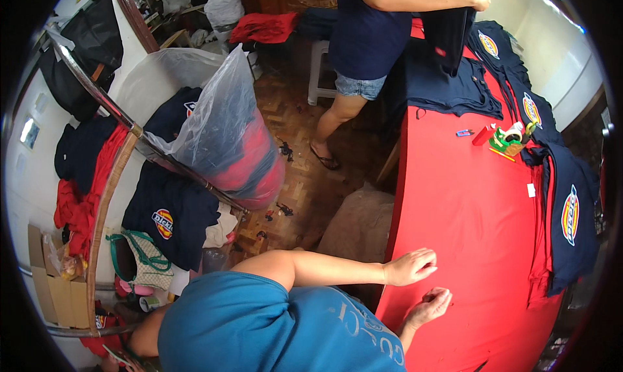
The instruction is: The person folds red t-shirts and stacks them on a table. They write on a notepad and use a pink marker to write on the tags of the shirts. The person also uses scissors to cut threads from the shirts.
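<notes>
Over the near part of a table covered in red cloth, my two hands are close together, one above the other in the view. My left hand has its fingers curled in at the table's left edge. Just below it, my right hand is closed too, thumb and fingers bent together. Whatever they may hold is hidden or too small to see. Farther along the table sit a tape dispenser with green sides, a small red box and a small blue item.
Navy shirts with printed emblems line the table's right side. At its far end another person holds up a dark garment. On the left stand a clear plastic sack of clothes, a curved rail and a handbag.
</notes>
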A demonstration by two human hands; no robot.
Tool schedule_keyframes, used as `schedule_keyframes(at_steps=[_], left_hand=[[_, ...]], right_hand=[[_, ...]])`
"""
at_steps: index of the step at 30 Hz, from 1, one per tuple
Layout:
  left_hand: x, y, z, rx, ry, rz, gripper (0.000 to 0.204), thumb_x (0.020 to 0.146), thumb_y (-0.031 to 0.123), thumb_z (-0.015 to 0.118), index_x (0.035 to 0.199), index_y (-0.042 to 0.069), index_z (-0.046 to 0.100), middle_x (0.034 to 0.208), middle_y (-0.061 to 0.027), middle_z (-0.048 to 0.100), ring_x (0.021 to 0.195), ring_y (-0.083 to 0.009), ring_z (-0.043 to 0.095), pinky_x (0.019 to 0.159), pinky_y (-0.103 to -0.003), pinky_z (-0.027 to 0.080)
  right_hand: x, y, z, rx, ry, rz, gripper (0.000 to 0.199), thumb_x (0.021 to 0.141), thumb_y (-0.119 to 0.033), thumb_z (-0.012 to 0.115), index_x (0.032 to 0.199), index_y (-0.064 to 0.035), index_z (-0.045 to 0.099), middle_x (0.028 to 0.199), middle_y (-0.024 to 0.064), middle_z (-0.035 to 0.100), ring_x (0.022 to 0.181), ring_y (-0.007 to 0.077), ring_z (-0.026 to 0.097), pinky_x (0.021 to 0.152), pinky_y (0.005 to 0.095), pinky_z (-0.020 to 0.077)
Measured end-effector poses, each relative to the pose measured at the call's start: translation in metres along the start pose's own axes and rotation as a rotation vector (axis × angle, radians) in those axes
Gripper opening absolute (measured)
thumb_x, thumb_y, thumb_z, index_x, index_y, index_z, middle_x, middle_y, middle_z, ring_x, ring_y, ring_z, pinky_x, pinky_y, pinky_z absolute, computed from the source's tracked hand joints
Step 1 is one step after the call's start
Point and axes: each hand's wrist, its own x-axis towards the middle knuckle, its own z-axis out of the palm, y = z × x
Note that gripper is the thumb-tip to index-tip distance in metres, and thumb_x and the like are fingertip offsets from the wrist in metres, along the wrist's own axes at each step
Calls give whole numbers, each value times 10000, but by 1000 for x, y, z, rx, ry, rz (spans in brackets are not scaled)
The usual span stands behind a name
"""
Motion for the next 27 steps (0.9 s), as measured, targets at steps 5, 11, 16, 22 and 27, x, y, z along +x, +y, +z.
schedule_keyframes(at_steps=[5,11,16,22,27], left_hand=[[-18,-1,19,-38,-7,-90,159,908,121,598,849,10,501,810,-105,524,779,-268,544,717,-372,459],[-28,20,15,-85,-53,-84,140,903,114,601,850,19,512,803,-96,522,762,-251,534,694,-352,464],[-30,22,-7,1,8,-77,138,895,104,619,850,14,525,808,-95,538,764,-253,556,688,-353,471],[-7,33,-9,-121,21,-30,138,908,104,621,897,27,508,857,-96,547,756,-249,563,695,-341,477],[-6,-6,5,63,-77,11,148,898,152,622,876,40,528,851,-91,544,801,-265,571,743,-377,472]], right_hand=[[-4,24,-14,-140,-27,-60,359,1038,-228,438,718,-64,437,640,-9,400,567,71,333,509,227,275],[-3,47,-25,-82,-102,21,324,1024,-140,465,720,-38,425,635,-15,404,577,65,353,518,243,297],[-5,39,-22,-187,-153,-4,323,1038,-177,460,736,-67,426,654,-16,398,586,63,351,536,230,308],[-7,19,-24,-43,-75,41,315,1033,-158,443,735,-58,431,666,-5,428,568,58,359,504,221,291],[-15,-36,-11,-50,-73,-174,281,1018,-123,421,749,-50,452,693,5,457,567,59,359,497,201,291]])
